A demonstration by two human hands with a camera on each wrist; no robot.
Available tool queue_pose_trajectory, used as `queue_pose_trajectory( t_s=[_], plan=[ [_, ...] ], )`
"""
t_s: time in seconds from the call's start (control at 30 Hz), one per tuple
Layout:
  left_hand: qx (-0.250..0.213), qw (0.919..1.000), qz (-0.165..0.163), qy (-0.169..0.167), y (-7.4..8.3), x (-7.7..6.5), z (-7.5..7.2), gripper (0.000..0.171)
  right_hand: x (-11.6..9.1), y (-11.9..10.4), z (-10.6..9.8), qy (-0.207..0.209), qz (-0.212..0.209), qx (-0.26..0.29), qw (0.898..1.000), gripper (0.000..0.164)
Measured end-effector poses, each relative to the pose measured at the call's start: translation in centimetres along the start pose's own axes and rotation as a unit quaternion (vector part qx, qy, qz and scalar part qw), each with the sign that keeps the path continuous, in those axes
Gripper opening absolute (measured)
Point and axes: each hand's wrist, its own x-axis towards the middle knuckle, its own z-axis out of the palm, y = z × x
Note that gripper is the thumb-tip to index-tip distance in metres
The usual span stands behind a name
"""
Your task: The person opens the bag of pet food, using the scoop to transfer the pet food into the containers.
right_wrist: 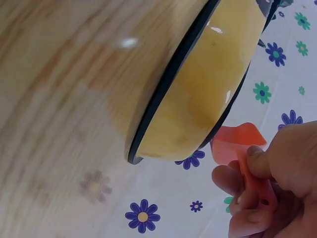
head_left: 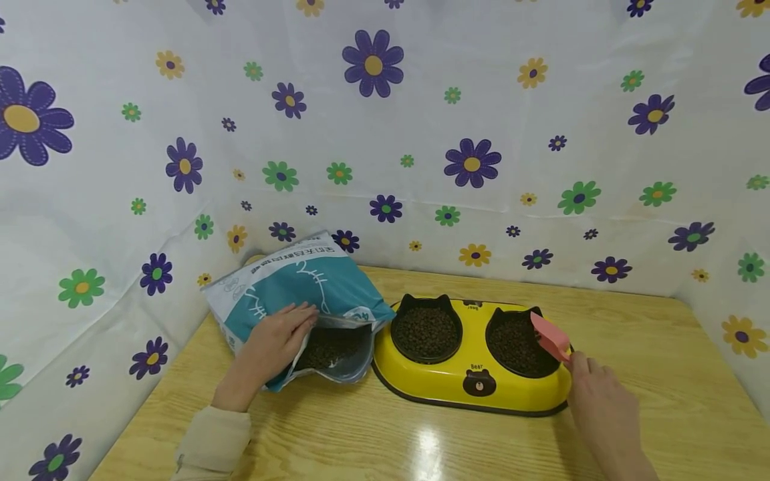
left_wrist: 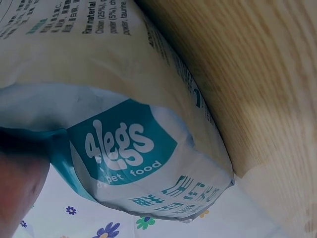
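Note:
With my right hand (head_left: 604, 404) I hold a pink scoop (head_left: 550, 337) by its handle. Its head is tilted over the right bowl (head_left: 520, 344), which contains brown kibble. In the right wrist view, thumb and fingers close round the scoop's handle (right_wrist: 257, 186). My left hand (head_left: 273, 347) grips the edge of a teal and white pet food bag (head_left: 319, 284) at its open mouth. Kibble shows inside the bag. The left wrist view has the bag's printed side (left_wrist: 124, 141) close up, with part of the hand (left_wrist: 20, 191) at its rim.
A yellow double feeder (head_left: 433, 384) with a bear picture stands on the wooden table (head_left: 343, 437). Its left bowl (head_left: 426, 333) also contains kibble. Behind the table and at both sides hangs a white cloth (head_left: 409, 127) with printed flowers.

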Motion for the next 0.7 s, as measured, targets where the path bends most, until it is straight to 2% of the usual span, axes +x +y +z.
queue_pose_trajectory(
  t_s=[0.13,0.23,0.47,0.6,0.67,0.7],
  plan=[
    [-0.001,1.0,0.0,0.002,0.1,0.0,0.0,0.029,-0.2,0.2,0.3,0.073,-0.001,0.009,0.997,0.013],
    [-0.001,1.0,-0.003,0.001,0.2,0.0,-0.1,0.029,-0.3,0.5,0.4,0.108,0.0,0.015,0.994,0.012],
    [0.002,1.0,-0.003,-0.004,0.1,0.0,-0.1,0.029,-0.3,1.2,0.2,0.127,0.028,0.043,0.991,0.017],
    [0.01,0.9999,0.005,-0.005,0.1,-0.1,-0.3,0.028,0.3,1.3,0.0,0.111,0.064,0.132,0.983,0.015],
    [0.015,0.9998,0.009,-0.007,0.1,0.0,-0.4,0.028,0.6,1.2,-0.2,0.067,0.088,0.207,0.972,0.027],
    [0.018,0.9997,0.012,-0.009,0.1,0.0,-0.5,0.028,0.7,1.1,-0.4,0.027,0.099,0.251,0.962,0.034]
  ],
)
